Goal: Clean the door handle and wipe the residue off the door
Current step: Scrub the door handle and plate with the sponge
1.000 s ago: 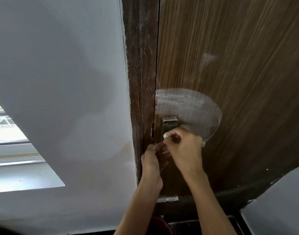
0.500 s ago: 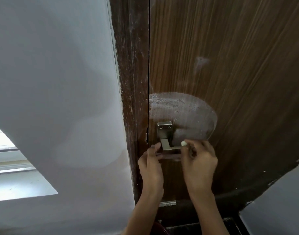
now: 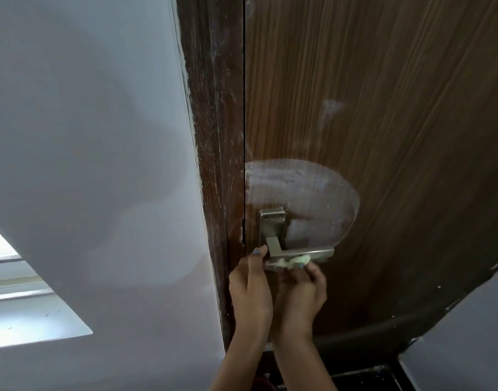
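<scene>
Wooden door — residue, right hand pressing wad on handle

The right hand pinches a wad against the handle; the left hand grips the handle's near end beside it.

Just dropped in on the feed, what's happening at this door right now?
A person is cleaning the metal door handle on a brown wooden door. The right hand presses a small white wad against the lever, while the left hand steadies the lever's inner end with its fingers. A pale, rounded patch of residue is on the door above the handle, so the door wiping is not yet done.
</scene>
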